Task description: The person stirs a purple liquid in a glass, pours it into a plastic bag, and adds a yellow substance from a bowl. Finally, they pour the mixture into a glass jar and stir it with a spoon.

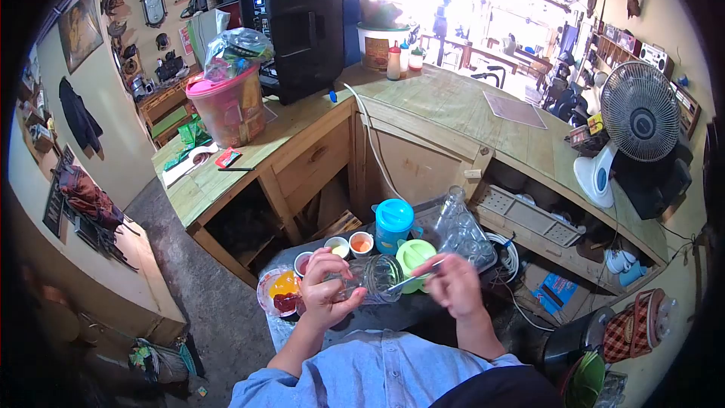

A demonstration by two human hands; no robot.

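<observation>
My left hand (325,287) is closed round a clear glass (381,279), which lies tilted on its side with its mouth toward the right. In my right hand (457,287) is a thin metal spoon (411,278); its far end is at the glass's mouth, and the hand is slightly blurred. Behind the glass stand a blue lidded pitcher (393,223) and a green lidded container (415,258). Small cups, one with orange contents (362,244) and one with pale contents (337,247), sit close by. Left of my left hand is a plate with yellow and dark red contents (284,285).
Several clear glasses (462,234) crowd a tray at the right of the low dark table. A wooden counter (423,106) wraps round the front, carrying a black speaker (294,30), a pink-lidded bucket (230,102) and a fan (640,113). A white cable (374,136) hangs down its front.
</observation>
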